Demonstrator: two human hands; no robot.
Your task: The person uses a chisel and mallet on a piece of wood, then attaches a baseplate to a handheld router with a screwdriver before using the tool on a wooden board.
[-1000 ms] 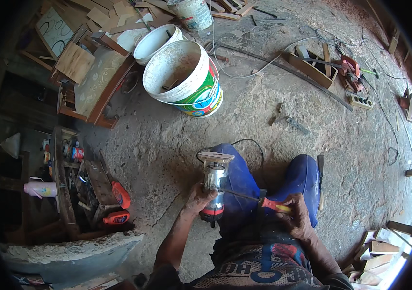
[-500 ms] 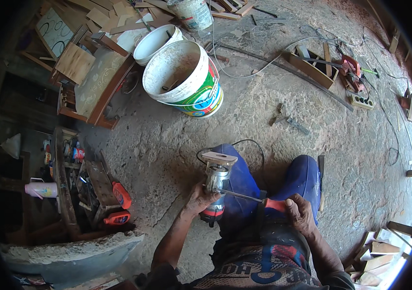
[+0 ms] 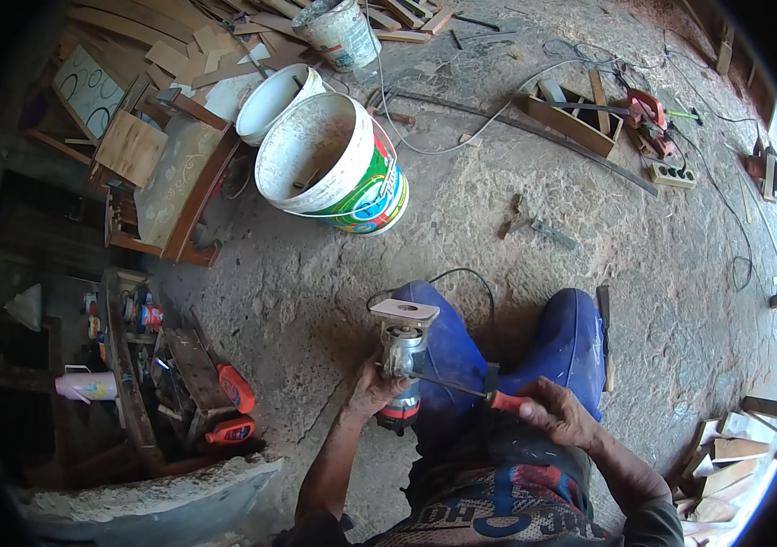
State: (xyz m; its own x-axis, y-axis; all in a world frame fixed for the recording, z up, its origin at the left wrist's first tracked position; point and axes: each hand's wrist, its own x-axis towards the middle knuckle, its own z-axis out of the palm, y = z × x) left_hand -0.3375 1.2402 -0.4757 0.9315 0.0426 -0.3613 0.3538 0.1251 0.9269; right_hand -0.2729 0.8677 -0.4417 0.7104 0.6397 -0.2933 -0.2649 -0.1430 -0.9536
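My left hand (image 3: 375, 390) is wrapped round the silver body of a trim router (image 3: 404, 351), propped upright by my left thigh. A flat base plate with a hole (image 3: 406, 310) tops the tool, and its red and black end points down toward me. My right hand (image 3: 560, 412) grips the red handle of a screwdriver (image 3: 509, 401). The screwdriver's shaft runs left across my lap, and its tip meets the router's side near my left fingers. Exactly what the tip touches is too small to tell. A dark cord (image 3: 463, 271) loops behind the router.
White buckets (image 3: 311, 150) stand ahead to the left. A hammer (image 3: 541, 228) lies on the rough floor. Further right are a wooden box (image 3: 571, 123), a red power tool (image 3: 648, 118) and a power strip (image 3: 672, 175). Red bottles (image 3: 235, 387) and a wooden tool tray (image 3: 195, 365) sit left.
My right hand and the screwdriver handle have shifted slightly down, tilting the shaft a little more. The router stays in my left hand. The whole view has shifted slightly.
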